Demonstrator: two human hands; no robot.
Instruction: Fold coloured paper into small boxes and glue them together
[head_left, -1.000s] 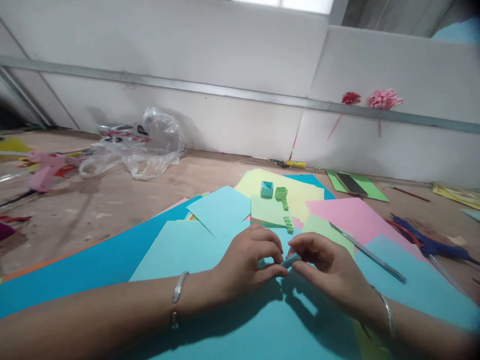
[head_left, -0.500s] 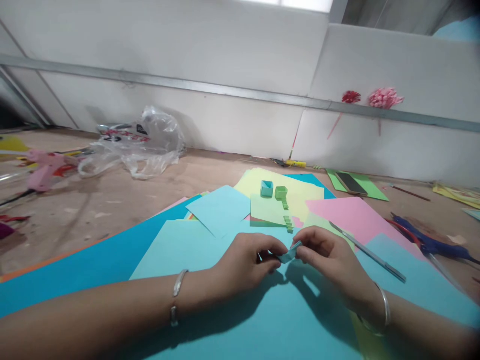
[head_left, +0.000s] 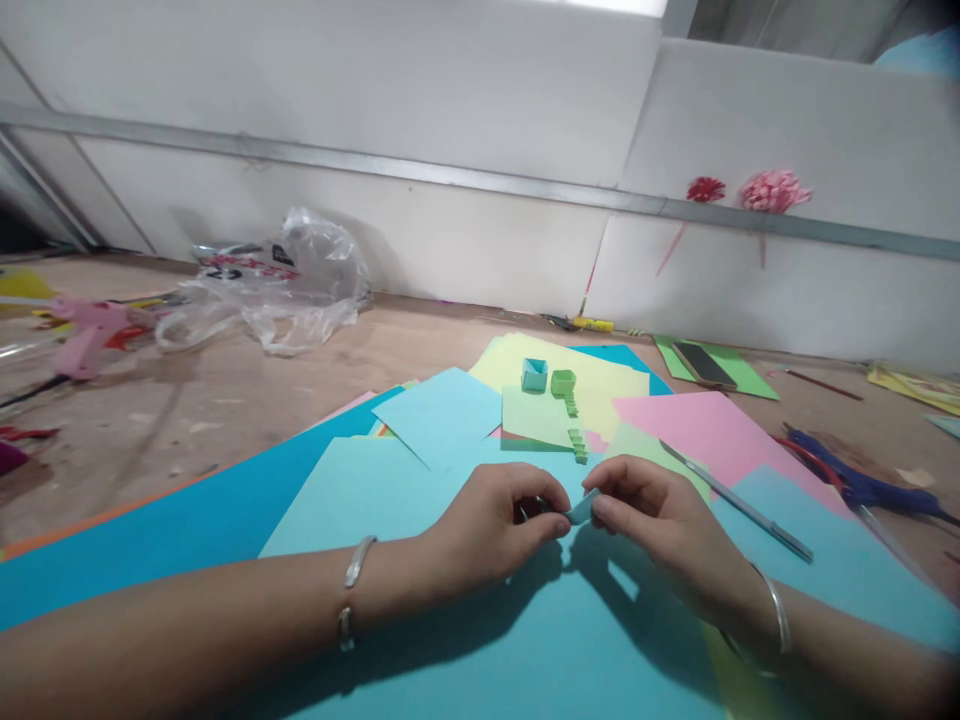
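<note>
Between my two hands is a small folded strip of light blue paper point(head_left: 583, 508). My left hand point(head_left: 502, 520) pinches its left end between thumb and fingers, and my right hand point(head_left: 649, 515) pinches its right end. Both hands are just above a large light blue sheet point(head_left: 600, 655), casting shadows on it. Beyond them, a small blue paper box point(head_left: 534, 376) and a green paper box point(head_left: 562, 383) stand on stacked sheets. Small green folded strips point(head_left: 576, 446) trail down from the green box. Part of the held strip is hidden by my fingers.
A craft knife point(head_left: 739, 503) lies right of my right hand, with blue-handled scissors point(head_left: 855, 480) beyond. A phone point(head_left: 703, 365) rests on green paper at the back. At left are a pink glue gun point(head_left: 86, 335) and a plastic bag point(head_left: 277, 285). Paper flowers point(head_left: 774, 192) lean against the wall.
The folded blue strip has tilted and turned slightly between my fingers. My left thumb has shifted a little to the right. Everything on the table stays in place.
</note>
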